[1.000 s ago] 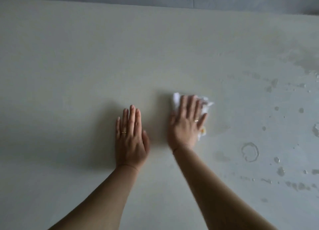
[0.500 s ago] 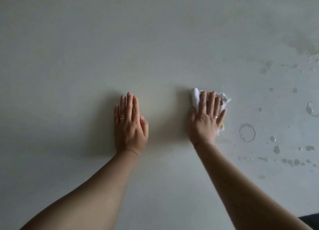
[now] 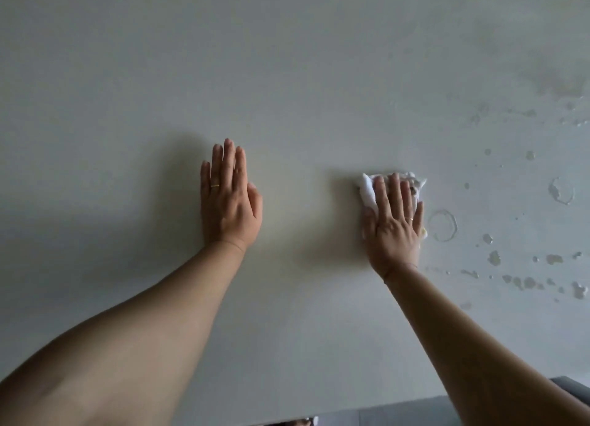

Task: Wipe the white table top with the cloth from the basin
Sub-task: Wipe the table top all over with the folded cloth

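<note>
We see the right hand (image 3: 394, 224) and the cloth (image 3: 370, 191) under it now further right on the table top (image 3: 287, 74), well apart from the left hand (image 3: 228, 202) and just beside the ring-shaped water mark (image 3: 442, 226).

A ring-shaped water mark (image 3: 442, 225) and scattered droplets (image 3: 523, 282) lie wet at the right.

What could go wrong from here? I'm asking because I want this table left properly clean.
The cloth is bunched small under the right hand, so passes may leave strips between the ring-shaped water mark and the scattered droplets. A wad that small may smear the droplets rather than lift them. The left hand lies flat on the table top and may leave prints.
</note>
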